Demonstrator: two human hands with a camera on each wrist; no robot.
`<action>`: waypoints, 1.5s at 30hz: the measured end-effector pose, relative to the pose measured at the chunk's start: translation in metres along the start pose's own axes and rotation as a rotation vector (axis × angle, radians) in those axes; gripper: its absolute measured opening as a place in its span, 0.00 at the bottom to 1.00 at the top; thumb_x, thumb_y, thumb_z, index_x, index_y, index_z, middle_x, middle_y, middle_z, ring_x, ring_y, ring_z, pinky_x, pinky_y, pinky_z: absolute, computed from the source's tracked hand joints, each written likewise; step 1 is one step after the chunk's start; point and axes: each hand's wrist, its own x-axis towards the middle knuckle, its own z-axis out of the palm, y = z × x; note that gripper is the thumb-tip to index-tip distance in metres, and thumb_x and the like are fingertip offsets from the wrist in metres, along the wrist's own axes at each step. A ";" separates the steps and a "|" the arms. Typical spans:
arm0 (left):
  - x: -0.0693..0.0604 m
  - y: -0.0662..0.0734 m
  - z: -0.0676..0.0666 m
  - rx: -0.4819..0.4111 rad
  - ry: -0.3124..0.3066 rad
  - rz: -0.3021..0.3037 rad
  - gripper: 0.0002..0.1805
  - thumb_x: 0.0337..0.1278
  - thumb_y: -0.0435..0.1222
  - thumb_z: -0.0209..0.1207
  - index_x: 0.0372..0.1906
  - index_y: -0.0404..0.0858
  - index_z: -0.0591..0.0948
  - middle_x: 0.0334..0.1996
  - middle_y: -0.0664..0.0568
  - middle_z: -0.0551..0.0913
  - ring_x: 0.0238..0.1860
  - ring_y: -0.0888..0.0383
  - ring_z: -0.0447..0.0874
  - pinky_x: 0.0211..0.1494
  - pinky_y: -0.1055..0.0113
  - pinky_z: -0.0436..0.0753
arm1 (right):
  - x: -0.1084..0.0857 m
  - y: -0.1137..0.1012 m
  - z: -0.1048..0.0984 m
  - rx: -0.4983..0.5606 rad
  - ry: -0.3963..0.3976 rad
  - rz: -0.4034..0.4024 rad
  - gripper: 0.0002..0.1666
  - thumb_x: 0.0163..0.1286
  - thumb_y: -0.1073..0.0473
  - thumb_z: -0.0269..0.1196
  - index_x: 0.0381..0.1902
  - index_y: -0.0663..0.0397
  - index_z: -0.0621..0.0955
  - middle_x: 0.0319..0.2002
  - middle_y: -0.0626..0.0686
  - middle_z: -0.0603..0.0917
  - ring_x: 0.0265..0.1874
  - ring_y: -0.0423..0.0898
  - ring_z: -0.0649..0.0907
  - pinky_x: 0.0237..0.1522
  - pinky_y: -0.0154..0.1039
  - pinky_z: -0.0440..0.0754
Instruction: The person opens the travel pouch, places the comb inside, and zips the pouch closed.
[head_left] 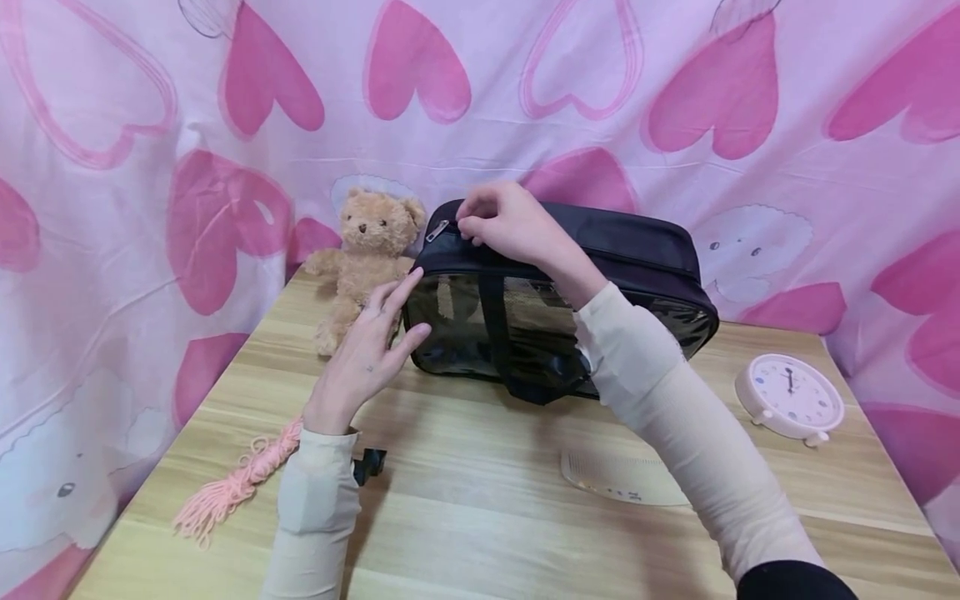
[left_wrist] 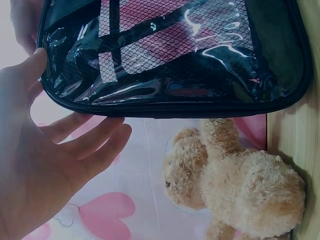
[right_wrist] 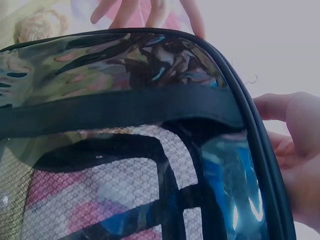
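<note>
A black bag with clear, shiny side panels, mesh inside and black strap handles stands on the table. Along its top runs a zipper, with a silver zipper pull showing near the left end. Just right of that pull, my right hand pinches at the zipper with thumb and curled fingers; what lies between the fingertips is hidden. My left hand is at the bag's left end, fingers spread and fairly straight, touching its edge. In the left wrist view, the left fingers reach behind the bag's rim.
A tan teddy bear sits left of the bag. Pink yarn lies at the table's left, by a small black object. Under the right forearm is a pale comb; a pink clock lies at right. A heart-patterned curtain hangs behind.
</note>
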 end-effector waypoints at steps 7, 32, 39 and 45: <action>-0.004 -0.002 -0.001 -0.010 0.004 -0.018 0.36 0.66 0.48 0.54 0.74 0.63 0.52 0.63 0.47 0.63 0.45 0.48 0.73 0.47 0.52 0.72 | -0.010 0.010 -0.011 0.037 -0.009 -0.034 0.10 0.70 0.60 0.57 0.42 0.60 0.82 0.35 0.54 0.84 0.32 0.46 0.82 0.39 0.39 0.76; 0.001 0.001 0.005 0.019 -0.010 -0.003 0.36 0.67 0.50 0.53 0.74 0.65 0.50 0.64 0.48 0.63 0.48 0.46 0.75 0.49 0.47 0.73 | -0.143 0.051 -0.074 0.125 0.195 -0.019 0.14 0.69 0.57 0.60 0.48 0.58 0.82 0.37 0.50 0.85 0.30 0.45 0.79 0.29 0.33 0.74; 0.001 0.000 0.006 0.009 0.003 0.008 0.36 0.67 0.47 0.54 0.74 0.63 0.51 0.64 0.47 0.63 0.45 0.48 0.75 0.47 0.50 0.74 | -0.192 0.083 -0.082 0.130 0.180 0.014 0.12 0.70 0.64 0.58 0.49 0.62 0.80 0.39 0.55 0.83 0.29 0.44 0.78 0.32 0.32 0.75; -0.001 0.000 0.003 0.007 0.020 0.005 0.36 0.67 0.46 0.54 0.74 0.63 0.51 0.63 0.47 0.64 0.42 0.50 0.74 0.44 0.53 0.73 | -0.222 0.121 -0.085 0.144 0.213 0.086 0.13 0.70 0.65 0.58 0.50 0.62 0.80 0.36 0.53 0.84 0.26 0.44 0.75 0.26 0.34 0.70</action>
